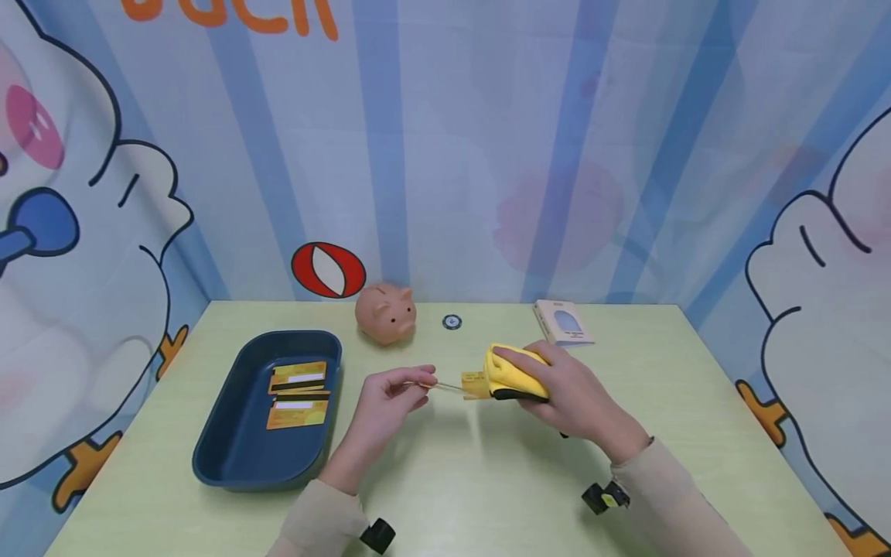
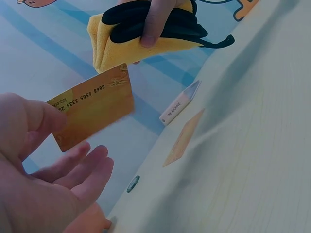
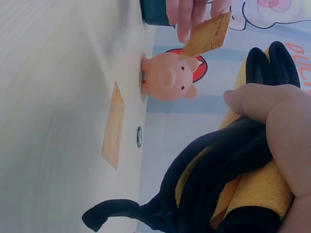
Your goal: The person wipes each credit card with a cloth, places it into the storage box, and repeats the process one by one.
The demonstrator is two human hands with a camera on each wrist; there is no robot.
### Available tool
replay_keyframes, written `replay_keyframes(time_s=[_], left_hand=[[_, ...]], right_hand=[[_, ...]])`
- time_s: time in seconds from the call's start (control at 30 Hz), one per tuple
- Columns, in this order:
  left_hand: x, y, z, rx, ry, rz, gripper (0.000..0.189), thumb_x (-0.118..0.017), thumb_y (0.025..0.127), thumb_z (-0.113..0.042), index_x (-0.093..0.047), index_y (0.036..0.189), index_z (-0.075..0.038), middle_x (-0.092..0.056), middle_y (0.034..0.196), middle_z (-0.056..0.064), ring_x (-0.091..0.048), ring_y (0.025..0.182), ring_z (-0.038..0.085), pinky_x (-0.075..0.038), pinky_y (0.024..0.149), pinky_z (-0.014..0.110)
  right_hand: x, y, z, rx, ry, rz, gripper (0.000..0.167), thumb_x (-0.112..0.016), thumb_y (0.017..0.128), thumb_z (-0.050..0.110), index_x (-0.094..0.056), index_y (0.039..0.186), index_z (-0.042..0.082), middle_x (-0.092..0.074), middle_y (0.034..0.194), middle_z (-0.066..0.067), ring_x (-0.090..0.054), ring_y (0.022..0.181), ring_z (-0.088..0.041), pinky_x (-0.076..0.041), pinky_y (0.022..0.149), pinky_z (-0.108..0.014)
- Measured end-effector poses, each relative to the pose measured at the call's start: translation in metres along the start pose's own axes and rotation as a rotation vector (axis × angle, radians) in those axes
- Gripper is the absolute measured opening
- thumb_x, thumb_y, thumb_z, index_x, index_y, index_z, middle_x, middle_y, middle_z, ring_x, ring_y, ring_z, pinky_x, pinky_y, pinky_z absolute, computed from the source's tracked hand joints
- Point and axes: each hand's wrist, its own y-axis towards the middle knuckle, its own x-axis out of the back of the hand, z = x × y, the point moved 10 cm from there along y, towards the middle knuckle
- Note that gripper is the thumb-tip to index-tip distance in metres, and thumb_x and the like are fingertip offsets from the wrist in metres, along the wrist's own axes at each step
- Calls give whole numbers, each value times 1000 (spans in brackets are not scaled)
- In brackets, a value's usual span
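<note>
My left hand [image 1: 390,401] pinches a gold bank card [image 2: 95,109] by one end, between thumb and finger. In the head view that card appears nearly edge-on. My right hand [image 1: 572,394] grips a soft yellow-and-black plush item [image 1: 513,373], with a black cord-like tail visible in the right wrist view. The held card's far end comes close to the plush item. Another gold card [image 3: 114,128] lies flat on the table, partly covered by the plush item in the head view. Two more gold cards [image 1: 298,414] lie inside the blue tray [image 1: 209,463] at left.
A pink piggy bank [image 1: 385,316] stands at the table's back edge. To its right lies a small round dark token [image 1: 452,322], then a pale flat box [image 1: 565,323]. A striped cartoon curtain [image 1: 459,155] hangs behind the table [image 1: 445,503].
</note>
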Motion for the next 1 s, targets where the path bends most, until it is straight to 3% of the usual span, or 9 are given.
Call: replay_keyframes(time_s=[0.13,0.37,0.5,0.67,0.83,1.0], left_hand=[[1,-1,0,8,-34,2,20,-62,99,7,-78,109,2,-66,140,17,-72,112,28,-61,94,44],[-6,-2,2,14,-16,86,22,-61,102,3,-74,120,1,-71,121,17,-76,104,31,-63,90,42],[-12,-2,3,17,15,153,28,-62,103,0,-71,129,-1,-71,125,17,-76,106,27,-62,93,38],[-17,-4,6,48,-6,201,37,-65,99,1,-67,136,0,-65,138,24,-72,113,34,-62,92,37],[-19,-5,9,66,-41,215,43,-62,98,5,-62,141,1,-59,142,31,-72,114,33,-63,89,38],[-19,-4,11,76,-58,195,59,-63,96,8,-51,152,-8,-66,137,25,-73,111,30,-63,88,39]], right_hand=[[0,1,1,-3,11,-3,85,-90,83,17,-50,156,31,-59,121,-7,-57,98,-20,-55,80,-43],[0,2,5,0,21,-1,85,-90,83,17,-50,157,31,-59,119,-6,-56,97,-18,-55,80,-41],[0,3,6,-8,38,-1,85,-90,83,16,-50,156,31,-59,120,-6,-57,99,-18,-56,82,-42],[0,4,8,-6,47,-6,85,-90,83,15,-51,156,32,-60,121,-6,-58,99,-19,-57,81,-43],[-3,5,11,2,48,0,85,-90,83,16,-50,156,33,-61,120,-6,-58,99,-19,-57,81,-42],[-7,10,17,11,56,12,85,-90,83,17,-50,157,34,-61,122,-6,-60,101,-20,-57,83,-42]])
